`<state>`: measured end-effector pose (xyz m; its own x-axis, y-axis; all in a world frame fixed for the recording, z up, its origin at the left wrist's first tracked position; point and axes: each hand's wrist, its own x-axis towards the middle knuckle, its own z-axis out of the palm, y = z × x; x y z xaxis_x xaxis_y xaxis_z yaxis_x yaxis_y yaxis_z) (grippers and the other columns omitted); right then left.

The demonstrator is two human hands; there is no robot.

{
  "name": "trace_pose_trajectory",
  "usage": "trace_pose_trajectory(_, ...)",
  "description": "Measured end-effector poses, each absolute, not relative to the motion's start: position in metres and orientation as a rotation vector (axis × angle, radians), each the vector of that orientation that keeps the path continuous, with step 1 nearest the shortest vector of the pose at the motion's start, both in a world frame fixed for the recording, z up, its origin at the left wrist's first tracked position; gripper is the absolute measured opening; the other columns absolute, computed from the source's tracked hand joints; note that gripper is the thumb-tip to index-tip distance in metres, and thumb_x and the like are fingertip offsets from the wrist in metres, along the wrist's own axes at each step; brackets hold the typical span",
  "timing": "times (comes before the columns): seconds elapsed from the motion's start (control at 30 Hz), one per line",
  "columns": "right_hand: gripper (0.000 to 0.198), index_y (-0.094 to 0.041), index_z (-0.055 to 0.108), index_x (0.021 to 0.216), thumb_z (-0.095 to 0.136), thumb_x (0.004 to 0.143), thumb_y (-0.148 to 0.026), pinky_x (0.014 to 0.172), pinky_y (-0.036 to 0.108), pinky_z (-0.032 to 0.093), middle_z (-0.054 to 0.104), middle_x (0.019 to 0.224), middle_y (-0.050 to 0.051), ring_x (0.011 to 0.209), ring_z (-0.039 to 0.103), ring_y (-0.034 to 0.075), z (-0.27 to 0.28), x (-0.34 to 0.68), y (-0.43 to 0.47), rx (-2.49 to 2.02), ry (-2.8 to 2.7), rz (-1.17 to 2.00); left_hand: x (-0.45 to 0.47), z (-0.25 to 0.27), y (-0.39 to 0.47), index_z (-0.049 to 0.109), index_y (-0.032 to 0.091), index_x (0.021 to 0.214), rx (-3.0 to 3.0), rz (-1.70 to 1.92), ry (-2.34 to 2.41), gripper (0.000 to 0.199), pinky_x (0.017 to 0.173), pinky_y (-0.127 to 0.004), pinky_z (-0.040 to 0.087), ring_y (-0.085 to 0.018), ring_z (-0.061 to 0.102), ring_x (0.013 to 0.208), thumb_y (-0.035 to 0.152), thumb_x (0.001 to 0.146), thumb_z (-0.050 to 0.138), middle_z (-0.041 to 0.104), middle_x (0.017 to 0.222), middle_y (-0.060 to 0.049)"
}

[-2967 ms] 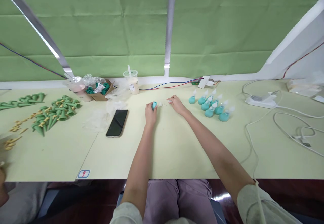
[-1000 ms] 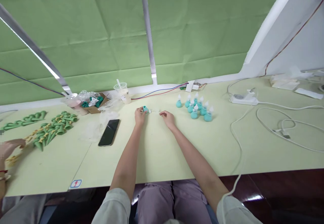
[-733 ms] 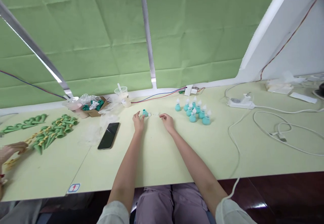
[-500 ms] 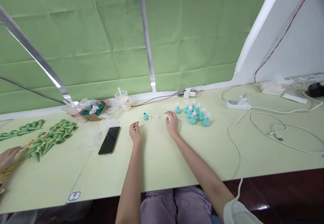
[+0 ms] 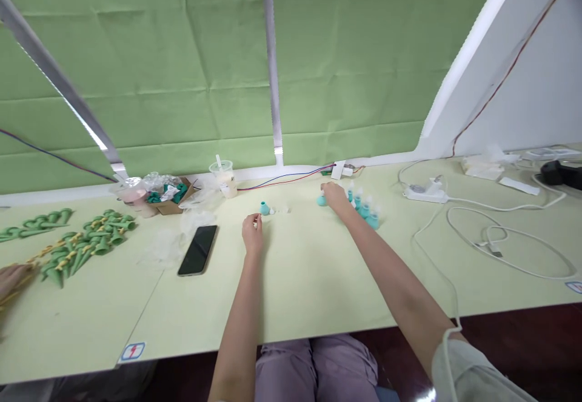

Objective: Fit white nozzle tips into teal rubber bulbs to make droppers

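Observation:
My right hand [image 5: 334, 196] has its fingers closed at the top of a small turquoise bottle [image 5: 321, 201], and they hide its white pointed tip. Right of that hand stand several more turquoise bottles [image 5: 364, 210] with white flame-shaped tips, partly covered by my hand and forearm. My left hand [image 5: 253, 233] rests on the table with curled fingers; whether anything is between them is too small to tell. Just beyond it sits a turquoise bottle [image 5: 264, 208] with an open top. A small white tip [image 5: 272, 211] lies beside that bottle, and a tiny translucent piece [image 5: 286, 210] is further right.
A phone [image 5: 198, 250] and clear plastic bags [image 5: 166, 244] lie to the left. Behind them are drink cups [image 5: 224, 179] and an open cardboard box [image 5: 171, 207]. Green twisted pieces [image 5: 86, 241] lie near another person's hand [image 5: 13, 278]. White cables and a power strip [image 5: 426, 192] occupy the right.
My right hand has moved right and away from me, onto the nearest tipped bottle. My left hand has shifted slightly right, towards the open bottle, with its fingers more curled.

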<state>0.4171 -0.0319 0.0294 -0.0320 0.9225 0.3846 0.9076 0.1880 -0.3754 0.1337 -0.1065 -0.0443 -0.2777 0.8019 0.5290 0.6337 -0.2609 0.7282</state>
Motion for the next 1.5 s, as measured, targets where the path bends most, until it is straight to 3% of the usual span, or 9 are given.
trace_pose_trajectory(0.1,0.017,-0.019,0.069,0.080,0.057,0.077,-0.007,0.074,0.032,0.044,0.065,0.079,0.009,0.076,0.060,0.021,0.028,0.407,-0.054,-1.605,-1.977,0.091,0.142,-0.039,-0.112,0.058,0.021,0.103,2.012,1.551,1.757,0.025,0.083,-0.036,0.044,-0.021,0.055,0.092,0.035,0.086,0.046,0.061,0.097,-0.008)
trace_pose_trajectory(0.27,0.016,-0.025,0.072,0.089,0.064,0.076,-0.022,0.074,0.028,0.046,0.067,0.089,0.003,0.069,0.059,0.014,0.007,0.354,-0.088,-1.131,-1.927,0.444,0.159,-0.034,-0.119,0.048,0.022,0.124,2.378,1.394,1.583,0.047,0.101,-0.039,0.033,-0.026,0.045,0.119,0.036,0.081,0.058,0.053,0.124,-0.013)
trace_pose_trajectory(0.43,0.015,-0.025,0.074,0.084,0.064,0.073,-0.027,0.066,0.025,0.047,0.066,0.079,0.001,0.066,0.058,0.013,-0.039,0.312,-0.098,-1.117,-1.624,0.670,0.155,-0.046,-0.113,0.058,0.023,0.113,2.386,1.098,1.581,0.032,0.095,-0.039,0.037,-0.025,0.055,0.104,0.028,0.082,0.056,0.064,0.105,-0.011)
trace_pose_trajectory(0.73,0.016,-0.024,0.072,0.084,0.059,0.077,-0.032,0.071,0.027,0.045,0.066,0.082,0.002,0.068,0.058,0.014,-0.050,0.318,-0.102,-1.278,-1.447,0.474,0.157,-0.052,-0.114,0.064,0.022,0.098,2.198,1.151,1.750,0.026,0.085,-0.034,0.041,-0.023,0.059,0.086,0.038,0.079,0.059,0.064,0.080,-0.010)
trace_pose_trajectory(0.97,0.019,-0.019,0.068,0.085,0.061,0.073,-0.031,0.077,0.029,0.047,0.065,0.092,0.005,0.077,0.058,0.016,-0.055,0.320,-0.093,-1.237,-1.274,0.640,0.135,-0.042,-0.108,0.065,0.021,0.093,1.689,1.733,2.085,0.021,0.096,-0.041,0.037,-0.025,0.047,0.107,0.033,0.077,0.062,0.055,0.110,-0.011)
trace_pose_trajectory(1.07,0.017,-0.018,0.068,0.083,0.063,0.070,-0.028,0.077,0.030,0.048,0.060,0.093,0.007,0.079,0.057,0.016,-0.057,0.316,-0.090,-1.235,-1.329,0.614,0.119,-0.039,-0.091,0.066,0.017,0.088,1.343,1.718,2.193,0.021,0.093,-0.042,0.039,-0.025,0.050,0.100,0.029,0.071,0.067,0.055,0.099,-0.011)
trace_pose_trajectory(1.23,0.014,-0.019,0.065,0.083,0.060,0.071,-0.024,0.070,0.028,0.051,0.060,0.092,0.005,0.071,0.059,0.013,-0.063,0.308,-0.086,-1.130,-1.352,0.812,0.102,-0.042,-0.058,0.064,0.015,0.084,1.271,1.620,2.015,0.021,0.082,-0.034,0.045,-0.017,0.056,0.079,0.028,0.068,0.066,0.057,0.084,-0.004)
trace_pose_trajectory(1.5,0.019,-0.024,0.063,0.096,0.055,0.079,-0.024,0.078,0.028,0.048,0.066,0.087,0.000,0.074,0.062,0.013,-0.060,0.310,-0.090,-1.139,-1.488,0.715,0.103,-0.047,-0.035,0.061,0.013,0.084,1.299,1.700,1.879,0.023,0.080,-0.030,0.046,-0.014,0.056,0.075,0.026,0.066,0.065,0.059,0.080,-0.004)
